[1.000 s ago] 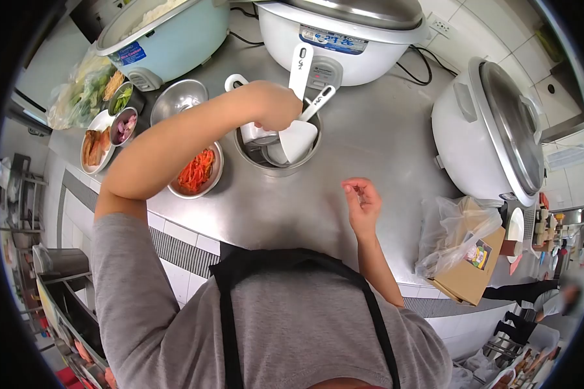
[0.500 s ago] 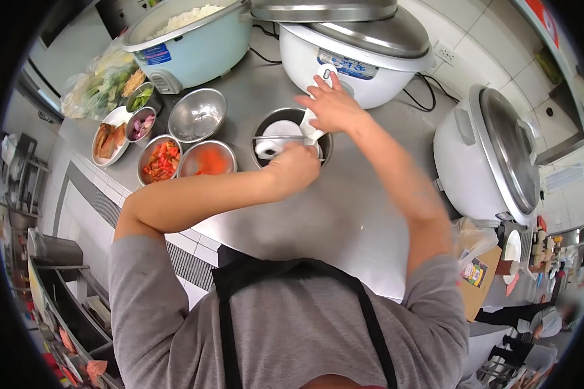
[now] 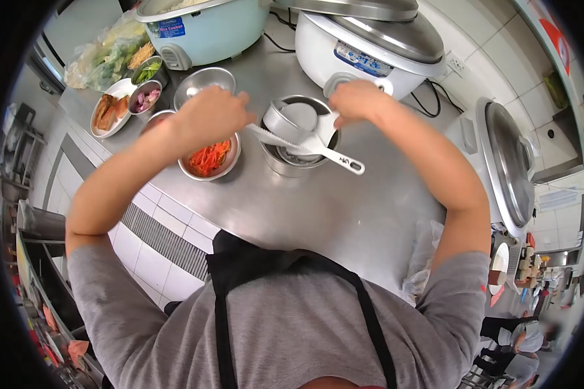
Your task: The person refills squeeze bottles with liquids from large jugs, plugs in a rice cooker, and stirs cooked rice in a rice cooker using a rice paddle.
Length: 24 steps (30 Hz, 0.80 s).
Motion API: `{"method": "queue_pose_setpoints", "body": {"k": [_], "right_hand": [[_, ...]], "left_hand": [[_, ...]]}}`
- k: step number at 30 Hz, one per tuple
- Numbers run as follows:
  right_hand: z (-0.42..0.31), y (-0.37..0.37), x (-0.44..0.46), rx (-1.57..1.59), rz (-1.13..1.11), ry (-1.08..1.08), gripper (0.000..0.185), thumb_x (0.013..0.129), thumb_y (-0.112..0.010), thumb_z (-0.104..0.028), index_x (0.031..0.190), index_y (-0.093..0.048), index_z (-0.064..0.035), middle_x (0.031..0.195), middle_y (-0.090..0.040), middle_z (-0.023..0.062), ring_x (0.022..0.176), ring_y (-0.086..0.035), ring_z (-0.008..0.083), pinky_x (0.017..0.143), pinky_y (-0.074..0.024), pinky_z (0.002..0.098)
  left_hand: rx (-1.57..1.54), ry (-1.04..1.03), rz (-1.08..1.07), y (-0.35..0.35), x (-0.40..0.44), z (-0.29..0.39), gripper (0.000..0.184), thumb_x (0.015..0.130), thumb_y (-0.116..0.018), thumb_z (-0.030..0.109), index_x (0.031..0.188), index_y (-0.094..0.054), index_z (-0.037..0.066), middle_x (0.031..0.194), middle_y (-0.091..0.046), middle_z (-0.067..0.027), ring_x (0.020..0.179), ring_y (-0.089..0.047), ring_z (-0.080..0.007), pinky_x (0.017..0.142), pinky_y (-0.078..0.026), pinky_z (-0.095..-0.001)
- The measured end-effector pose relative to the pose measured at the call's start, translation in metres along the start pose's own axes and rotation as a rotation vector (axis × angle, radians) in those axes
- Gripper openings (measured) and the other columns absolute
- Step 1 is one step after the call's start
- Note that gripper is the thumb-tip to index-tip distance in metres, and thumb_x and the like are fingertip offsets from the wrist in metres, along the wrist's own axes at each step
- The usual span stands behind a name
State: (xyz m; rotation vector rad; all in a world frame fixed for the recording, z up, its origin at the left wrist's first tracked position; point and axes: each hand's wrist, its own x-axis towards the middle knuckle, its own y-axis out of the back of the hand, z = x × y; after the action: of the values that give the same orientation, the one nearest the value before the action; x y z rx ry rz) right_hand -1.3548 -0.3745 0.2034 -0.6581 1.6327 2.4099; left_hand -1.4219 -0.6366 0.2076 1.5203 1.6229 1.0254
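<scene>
My left hand (image 3: 215, 115) is closed around a pale, long tool with a serrated edge (image 3: 274, 137); its far end lies over the metal pot (image 3: 285, 170). At the right side of this pot, my right hand (image 3: 357, 102) is closed on a white-handled utensil (image 3: 384, 87), whose lower part I cannot make out fully. Inside the pot is a round metal cup (image 3: 282, 121), tilted. A white paddle-like utensil (image 3: 344, 161) leans across the pot, its handle over the near right rim.
Bowls of shredded carrot (image 3: 207, 159), chopped onion (image 3: 147, 100) and greens (image 3: 148, 71) stand left, beside a plate of cooked meat (image 3: 110, 111). An empty metal bowl (image 3: 207, 79) is partly behind my left hand. Rice cookers (image 3: 201, 39) (image 3: 370, 55) (image 3: 499, 155) line the counter (image 3: 292, 214).
My left hand has moved from over the pot to the left, toward the bowls, with the serrated tool. A white handle now sticks out over the pot's near right rim. The view has shifted.
</scene>
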Motion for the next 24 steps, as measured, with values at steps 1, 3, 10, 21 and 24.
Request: {"method": "queue_pose_setpoints", "body": {"k": [1, 3, 10, 21, 24], "right_hand": [[-0.005, 0.012, -0.005, 0.003, -0.006, 0.0, 0.034, 0.068, -0.07, -0.034, 0.09, -0.065, -0.0078, 0.081, -0.064, 0.0097, 0.079, -0.062, 0.0276, 0.066, -0.049, 0.037], [-0.014, 0.033, -0.015, -0.24, 0.111, -0.135, 0.023, 0.066, -0.069, -0.02, 0.087, -0.067, -0.0089, 0.089, -0.065, 0.008, 0.082, -0.063, 0.0235, 0.067, -0.0493, 0.0382], [-0.028, 0.068, -0.046, -0.446, 0.157, -0.247, 0.015, 0.067, -0.065, -0.01, 0.081, -0.068, -0.0096, 0.082, -0.066, 0.0059, 0.08, -0.064, 0.0231, 0.066, -0.0488, 0.0427], [-0.035, 0.044, -0.133, -0.177, 0.297, -0.318, 0.025, 0.069, -0.068, -0.027, 0.075, -0.065, -0.0038, 0.072, -0.062, 0.0139, 0.069, -0.062, 0.0279, 0.062, -0.0496, 0.0357], [-0.046, 0.025, -0.139, -0.16, 0.349, -0.266, 0.031, 0.067, -0.07, -0.03, 0.083, -0.063, -0.0044, 0.069, -0.059, 0.013, 0.065, -0.061, 0.0276, 0.06, -0.0485, 0.0361]], "left_hand": [[0.013, -0.023, 0.005, 0.005, 0.003, -0.004, 0.007, 0.07, -0.058, 0.013, 0.075, -0.062, 0.012, 0.07, -0.057, -0.0052, 0.064, -0.06, -0.0204, 0.056, -0.047, -0.0308], [-0.026, -0.059, -0.018, 0.022, 0.015, -0.009, 0.004, 0.069, -0.059, 0.012, 0.072, -0.062, 0.011, 0.068, -0.059, -0.0071, 0.064, -0.061, -0.0228, 0.054, -0.047, -0.033], [-0.162, -0.041, -0.115, 0.057, 0.067, 0.003, 0.01, 0.067, -0.063, 0.014, 0.072, -0.065, 0.005, 0.064, -0.061, -0.0129, 0.063, -0.062, -0.0277, 0.057, -0.049, -0.0364], [-0.4, 0.222, -0.752, 0.028, 0.14, -0.044, 0.019, 0.073, -0.052, 0.014, 0.063, -0.059, 0.0, 0.058, -0.056, -0.0088, 0.049, -0.054, -0.0199, 0.048, -0.045, -0.0338], [-0.563, 0.262, -0.919, 0.002, 0.163, -0.035, 0.017, 0.074, -0.049, 0.01, 0.07, -0.06, -0.001, 0.06, -0.055, -0.0085, 0.049, -0.054, -0.0198, 0.048, -0.046, -0.0339]]}}
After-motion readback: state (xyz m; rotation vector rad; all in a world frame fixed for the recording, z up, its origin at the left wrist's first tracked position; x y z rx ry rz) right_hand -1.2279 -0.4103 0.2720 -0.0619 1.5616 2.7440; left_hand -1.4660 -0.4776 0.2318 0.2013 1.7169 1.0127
